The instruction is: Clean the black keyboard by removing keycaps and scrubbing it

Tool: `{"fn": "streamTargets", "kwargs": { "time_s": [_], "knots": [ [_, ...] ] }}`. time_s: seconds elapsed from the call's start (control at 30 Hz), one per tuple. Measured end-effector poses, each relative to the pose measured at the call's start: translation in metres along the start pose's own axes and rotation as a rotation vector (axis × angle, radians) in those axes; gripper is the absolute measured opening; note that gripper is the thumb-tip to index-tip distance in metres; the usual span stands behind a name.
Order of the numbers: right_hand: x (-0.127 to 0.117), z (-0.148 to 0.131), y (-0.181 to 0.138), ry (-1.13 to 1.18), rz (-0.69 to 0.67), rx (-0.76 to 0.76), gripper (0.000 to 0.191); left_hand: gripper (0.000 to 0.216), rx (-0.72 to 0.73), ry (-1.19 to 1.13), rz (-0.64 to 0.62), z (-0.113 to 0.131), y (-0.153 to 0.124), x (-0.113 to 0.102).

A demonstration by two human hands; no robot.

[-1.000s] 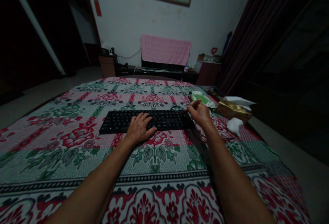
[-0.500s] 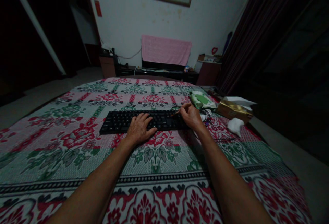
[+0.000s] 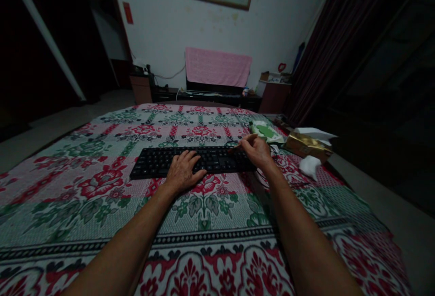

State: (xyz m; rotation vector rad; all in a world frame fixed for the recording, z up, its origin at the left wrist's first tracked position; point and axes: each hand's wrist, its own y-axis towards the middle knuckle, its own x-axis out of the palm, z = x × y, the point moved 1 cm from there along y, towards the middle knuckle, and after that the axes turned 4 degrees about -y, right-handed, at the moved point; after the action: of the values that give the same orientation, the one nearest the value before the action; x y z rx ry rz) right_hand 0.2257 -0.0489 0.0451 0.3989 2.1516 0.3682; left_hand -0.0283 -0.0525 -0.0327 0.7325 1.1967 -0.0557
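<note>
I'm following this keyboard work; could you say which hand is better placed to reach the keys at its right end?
Probably the right hand: it is over the right end of the keyboard, pinching a thin stick aimed at the keys. The left hand lies flat mid-keyboard.

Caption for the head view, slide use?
Left hand rests on a black keyboard on a floral bedspread; right hand holds a thin stick.

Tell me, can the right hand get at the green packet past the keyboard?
Probably yes: the green packet lies close beyond the right hand, with nothing standing between, though that hand already pinches a thin stick.
</note>
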Motion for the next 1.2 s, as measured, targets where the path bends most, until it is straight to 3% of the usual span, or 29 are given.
{"fn": "streamTargets", "kwargs": {
  "time_s": [0.13, 0.37, 0.6, 0.87, 1.07, 1.2],
  "knots": [
    [0.003, 0.003, 0.000, -0.039, -0.038, 0.007, 0.027, 0.051, 0.002, -0.012, 0.001, 0.000, 0.000, 0.000],
    [-0.021, 0.021, 0.005, -0.376, 0.147, 0.193, 0.026, 0.050, -0.011, -0.003, -0.008, 0.000, 0.000, 0.000],
    [-0.015, 0.013, 0.004, -0.281, 0.086, 0.142, 0.023, 0.053, 0.001, 0.010, -0.005, -0.002, 0.000, 0.003],
    [-0.030, 0.022, 0.006, -0.365, 0.127, 0.250, 0.030, 0.054, -0.003, 0.020, -0.018, -0.001, 0.000, 0.002],
    [-0.020, 0.012, 0.005, -0.256, 0.030, 0.195, 0.026, 0.054, 0.001, 0.026, -0.018, 0.000, 0.000, 0.001],
    [-0.026, 0.019, 0.006, -0.349, 0.058, 0.235, 0.024, 0.054, 0.002, 0.028, -0.009, 0.000, 0.000, 0.001]
  ]
}}
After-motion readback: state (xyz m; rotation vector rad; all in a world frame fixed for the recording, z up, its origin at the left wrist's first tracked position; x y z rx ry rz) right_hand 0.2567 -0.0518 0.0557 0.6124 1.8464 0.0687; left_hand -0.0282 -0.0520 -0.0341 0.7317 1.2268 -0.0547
